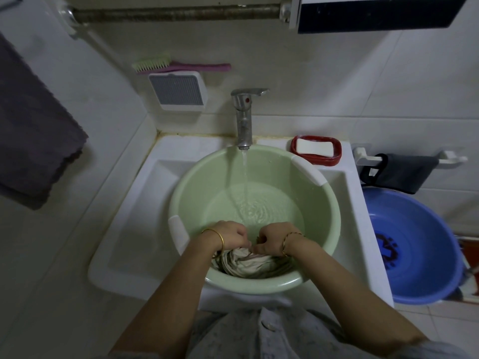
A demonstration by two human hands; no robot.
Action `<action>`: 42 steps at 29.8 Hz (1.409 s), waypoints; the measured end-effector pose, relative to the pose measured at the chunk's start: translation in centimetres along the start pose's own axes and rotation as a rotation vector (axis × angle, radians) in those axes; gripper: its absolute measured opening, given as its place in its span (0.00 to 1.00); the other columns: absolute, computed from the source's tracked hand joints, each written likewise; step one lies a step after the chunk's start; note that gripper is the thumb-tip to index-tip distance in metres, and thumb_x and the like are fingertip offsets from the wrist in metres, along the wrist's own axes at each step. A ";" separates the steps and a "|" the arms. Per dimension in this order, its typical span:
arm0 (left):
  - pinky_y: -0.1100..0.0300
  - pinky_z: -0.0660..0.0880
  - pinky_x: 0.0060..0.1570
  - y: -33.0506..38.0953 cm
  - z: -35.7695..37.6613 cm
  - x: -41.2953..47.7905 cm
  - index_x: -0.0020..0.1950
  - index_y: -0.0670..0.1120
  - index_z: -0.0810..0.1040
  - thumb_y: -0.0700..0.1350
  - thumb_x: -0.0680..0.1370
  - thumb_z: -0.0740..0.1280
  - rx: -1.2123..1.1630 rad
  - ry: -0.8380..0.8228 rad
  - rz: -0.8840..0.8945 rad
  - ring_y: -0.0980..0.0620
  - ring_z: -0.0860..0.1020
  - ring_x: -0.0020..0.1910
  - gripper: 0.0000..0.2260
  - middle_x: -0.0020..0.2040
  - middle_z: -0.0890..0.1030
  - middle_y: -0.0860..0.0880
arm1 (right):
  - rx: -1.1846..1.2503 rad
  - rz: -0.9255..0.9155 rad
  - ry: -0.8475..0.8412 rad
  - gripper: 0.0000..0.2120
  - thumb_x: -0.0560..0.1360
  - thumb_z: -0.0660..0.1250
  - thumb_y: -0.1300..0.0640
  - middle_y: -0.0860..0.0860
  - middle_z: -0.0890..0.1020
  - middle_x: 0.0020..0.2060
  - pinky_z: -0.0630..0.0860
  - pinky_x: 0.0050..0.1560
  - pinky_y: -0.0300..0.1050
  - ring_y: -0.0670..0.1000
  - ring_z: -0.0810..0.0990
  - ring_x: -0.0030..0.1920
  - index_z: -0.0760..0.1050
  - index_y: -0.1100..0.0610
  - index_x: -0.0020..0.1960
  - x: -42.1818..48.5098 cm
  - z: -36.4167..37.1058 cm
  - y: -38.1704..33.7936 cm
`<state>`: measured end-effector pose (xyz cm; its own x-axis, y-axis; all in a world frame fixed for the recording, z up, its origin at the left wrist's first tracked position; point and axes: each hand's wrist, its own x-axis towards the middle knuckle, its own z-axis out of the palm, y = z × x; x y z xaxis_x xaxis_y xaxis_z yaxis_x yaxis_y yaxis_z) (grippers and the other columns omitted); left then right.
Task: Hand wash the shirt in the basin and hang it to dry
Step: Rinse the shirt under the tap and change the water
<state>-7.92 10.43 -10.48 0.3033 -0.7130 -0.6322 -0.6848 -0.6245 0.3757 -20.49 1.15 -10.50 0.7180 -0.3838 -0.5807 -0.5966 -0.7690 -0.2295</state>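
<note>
The white sink (124, 255) carries a green basin (259, 287), which holds shallow water (272, 216) across its far side while the tap (243, 117) runs a thin stream into it. The shirt (246, 264) lies bunched and wet against the near wall of the basin, a pale, crumpled heap just under the wrists. Both hands are on it: the left hand (230, 235) has its fingers curled round a fold of cloth, and the right hand (272, 237) pinches the cloth just beside it, knuckles nearly touching. A bar of soap (314, 147) sits in its red dish behind the basin. No suds show in the water, so this looks like an early wetting or a rinse; I cannot tell which. Wringing and hanging are plainly not yet done.
</note>
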 end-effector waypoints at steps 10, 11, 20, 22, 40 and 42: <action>0.53 0.66 0.63 0.4 0.3 -0.2 0.51 0.55 0.80 0.54 0.74 0.65 0.199 0.154 0.077 0.45 0.68 0.61 0.08 0.58 0.75 0.49 | 0.074 0.007 0.161 0.24 0.74 0.63 0.42 0.56 0.70 0.60 0.71 0.56 0.50 0.59 0.74 0.58 0.67 0.56 0.64 -0.4 0.9 -1.0; 0.53 0.65 0.64 0.4 0.3 -0.2 0.51 0.56 0.80 0.54 0.74 0.66 0.196 0.168 0.080 0.45 0.67 0.62 0.09 0.59 0.73 0.49 | 0.086 0.001 0.163 0.25 0.74 0.63 0.42 0.57 0.69 0.62 0.71 0.58 0.51 0.60 0.73 0.60 0.66 0.56 0.65 -0.3 1.0 -1.0; 0.52 0.65 0.64 0.9 0.5 -0.5 0.56 0.58 0.78 0.54 0.74 0.64 0.204 0.097 0.064 0.44 0.68 0.63 0.12 0.62 0.74 0.50 | 0.161 0.012 0.105 0.27 0.76 0.61 0.43 0.58 0.68 0.65 0.69 0.62 0.53 0.61 0.71 0.63 0.62 0.55 0.70 0.0 1.8 -0.7; 0.53 0.64 0.65 0.9 0.5 -0.6 0.57 0.59 0.77 0.54 0.74 0.64 0.204 0.090 0.058 0.44 0.68 0.64 0.12 0.63 0.74 0.50 | 0.167 0.010 0.101 0.28 0.76 0.61 0.43 0.59 0.67 0.66 0.69 0.62 0.52 0.61 0.71 0.64 0.61 0.56 0.70 0.0 1.8 -0.8; 0.54 0.65 0.63 0.9 0.6 -0.6 0.57 0.60 0.77 0.55 0.74 0.64 0.196 0.078 0.051 0.45 0.69 0.63 0.13 0.62 0.74 0.50 | 0.179 0.037 0.073 0.28 0.76 0.60 0.43 0.59 0.67 0.66 0.69 0.63 0.52 0.62 0.71 0.64 0.61 0.57 0.71 -0.1 1.7 -0.9; 0.53 0.65 0.64 0.9 0.6 -0.6 0.57 0.60 0.77 0.55 0.74 0.64 0.191 0.075 0.049 0.45 0.69 0.64 0.13 0.63 0.74 0.50 | 0.182 0.036 0.069 0.28 0.76 0.60 0.43 0.59 0.67 0.66 0.69 0.63 0.52 0.62 0.71 0.64 0.61 0.57 0.71 -0.1 1.7 -0.9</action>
<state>-9.09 10.50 -10.13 0.3099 -0.7671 -0.5616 -0.8111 -0.5216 0.2648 -20.65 2.73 -11.54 0.7141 -0.4485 -0.5376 -0.6729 -0.6515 -0.3503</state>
